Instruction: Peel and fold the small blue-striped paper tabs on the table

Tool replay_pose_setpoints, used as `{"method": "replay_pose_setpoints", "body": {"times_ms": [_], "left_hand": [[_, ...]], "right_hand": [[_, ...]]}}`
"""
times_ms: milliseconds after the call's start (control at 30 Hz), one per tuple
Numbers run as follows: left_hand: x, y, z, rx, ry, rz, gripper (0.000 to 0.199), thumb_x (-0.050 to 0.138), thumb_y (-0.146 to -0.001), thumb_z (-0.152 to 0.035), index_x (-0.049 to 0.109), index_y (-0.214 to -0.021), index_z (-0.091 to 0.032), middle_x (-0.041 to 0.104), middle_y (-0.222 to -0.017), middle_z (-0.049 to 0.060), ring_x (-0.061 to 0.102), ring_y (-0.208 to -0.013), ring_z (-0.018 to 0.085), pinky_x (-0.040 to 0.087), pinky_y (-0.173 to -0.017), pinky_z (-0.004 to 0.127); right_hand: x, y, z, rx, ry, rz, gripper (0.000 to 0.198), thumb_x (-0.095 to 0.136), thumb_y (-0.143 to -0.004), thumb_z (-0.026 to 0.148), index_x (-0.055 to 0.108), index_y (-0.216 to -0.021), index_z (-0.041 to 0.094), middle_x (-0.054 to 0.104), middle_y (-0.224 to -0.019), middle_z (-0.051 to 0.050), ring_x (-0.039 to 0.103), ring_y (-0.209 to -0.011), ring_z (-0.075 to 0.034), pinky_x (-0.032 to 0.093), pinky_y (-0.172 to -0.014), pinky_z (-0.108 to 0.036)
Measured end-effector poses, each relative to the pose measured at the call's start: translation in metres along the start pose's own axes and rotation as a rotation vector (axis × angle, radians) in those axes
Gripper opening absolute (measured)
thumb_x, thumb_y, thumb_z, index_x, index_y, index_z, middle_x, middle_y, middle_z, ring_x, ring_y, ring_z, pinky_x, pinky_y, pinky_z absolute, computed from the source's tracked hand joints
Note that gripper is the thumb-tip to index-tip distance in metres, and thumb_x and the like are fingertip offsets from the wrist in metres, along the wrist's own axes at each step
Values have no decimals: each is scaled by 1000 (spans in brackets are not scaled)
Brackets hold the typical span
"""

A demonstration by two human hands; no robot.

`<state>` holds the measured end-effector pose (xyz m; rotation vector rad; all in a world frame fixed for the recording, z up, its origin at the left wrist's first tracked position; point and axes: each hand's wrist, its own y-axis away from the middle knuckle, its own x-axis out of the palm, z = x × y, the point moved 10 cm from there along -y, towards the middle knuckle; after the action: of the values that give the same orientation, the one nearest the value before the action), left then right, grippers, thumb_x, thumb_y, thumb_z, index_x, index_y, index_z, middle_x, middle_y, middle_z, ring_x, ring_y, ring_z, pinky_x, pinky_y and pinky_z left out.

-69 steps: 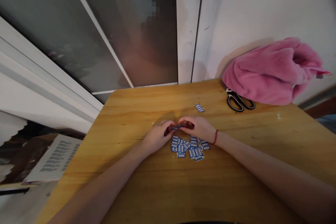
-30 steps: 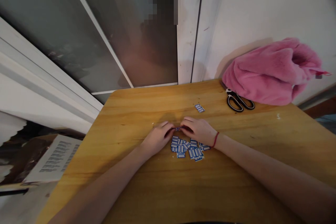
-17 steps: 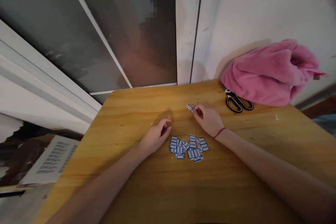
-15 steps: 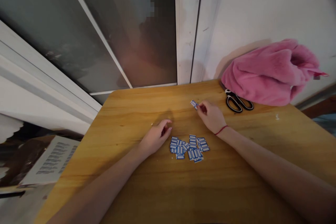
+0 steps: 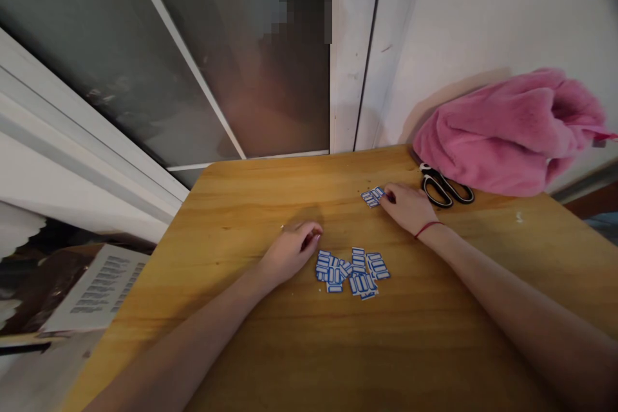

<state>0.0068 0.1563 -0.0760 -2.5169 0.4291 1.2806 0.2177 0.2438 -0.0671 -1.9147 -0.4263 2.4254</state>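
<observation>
My right hand (image 5: 410,206) is near the back of the table, its thumb and fingers pinched at the edge of a small blue-and-white label strip (image 5: 377,192). That strip lies against another label piece (image 5: 369,199) with the same blue-framed blanks. Resting on the wood to the left, my left hand (image 5: 292,251) has its fingers curled in and the fingertips near the thumb; nothing shows in it. Just right of and below it is a loose pile of cut label pieces (image 5: 334,275), with more label pieces (image 5: 362,283) beside them, some overlapping.
Black-and-white-handled scissors (image 5: 447,190) lie right of my right hand, their blades hidden under a pink plush cloth (image 5: 506,135). Behind the wooden table (image 5: 270,347) stand a framed glass door (image 5: 284,109) and a white wall. A printed carton (image 5: 101,286) sits lower left.
My right hand has moved slightly right and lowered its label strip to the table, where two label pieces now show at its fingertips. My left hand's fingers have drawn closer together.
</observation>
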Motion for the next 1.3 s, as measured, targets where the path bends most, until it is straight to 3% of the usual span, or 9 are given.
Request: {"method": "replay_pose_setpoints", "body": {"times_ms": [300,667,933,1033,1167,1233,1300], "left_hand": [[1,2,-4,14,-34,17,15,43,-86,-26,53,-97,-22,56,-74,-2,51,-67,13,40,-64,23],[3,1,6,-67,116,36,19,41,-86,-31,52,-99,-23,54,-70,-4,49,-60,10,39,-58,22],[5,3,3,-37,171,76,22,40,-87,-35,50,-103,-22,56,-73,-3,49,-60,10,39,-57,21],[2,3,-1,-3,170,66,21,44,-86,-33,51,-102,-23,54,-75,-2,49,-62,10,40,-59,22],[-3,2,-11,69,118,65,25,59,-76,-33,54,-98,-22,50,-89,1,50,-76,13,43,-69,24],[3,4,-18,99,77,154,31,65,-70,-38,55,-96,-23,48,-96,2,50,-86,16,43,-77,29],[7,5,-22,127,47,219,40,71,-63,-42,56,-95,-24,46,-102,2,48,-96,20,41,-84,33]], "right_hand": [[1,-4,1,23,118,91,17,44,-78,28,55,-74,16,59,-85,-12,56,-74,-23,34,-59,-32],[-1,-1,-2,50,132,-9,15,45,-76,30,50,-76,15,59,-83,-13,57,-75,-24,38,-62,-33],[-32,2,-31,111,-316,-323,17,28,-81,19,38,-67,21,48,-65,-3,47,-64,-17,37,-62,-28],[-39,7,-28,89,-452,-373,19,29,-82,21,36,-65,21,40,-59,1,43,-57,-14,34,-57,-26],[-22,14,16,-102,-531,-161,29,34,-86,31,37,-59,20,33,-51,4,35,-50,-12,27,-50,-24],[-7,26,57,-315,-527,51,31,36,-87,34,42,-60,19,39,-54,3,37,-53,-11,29,-52,-24],[-1,40,89,-469,-550,170,31,37,-88,37,48,-67,18,47,-61,1,41,-57,-12,32,-55,-24]]}}
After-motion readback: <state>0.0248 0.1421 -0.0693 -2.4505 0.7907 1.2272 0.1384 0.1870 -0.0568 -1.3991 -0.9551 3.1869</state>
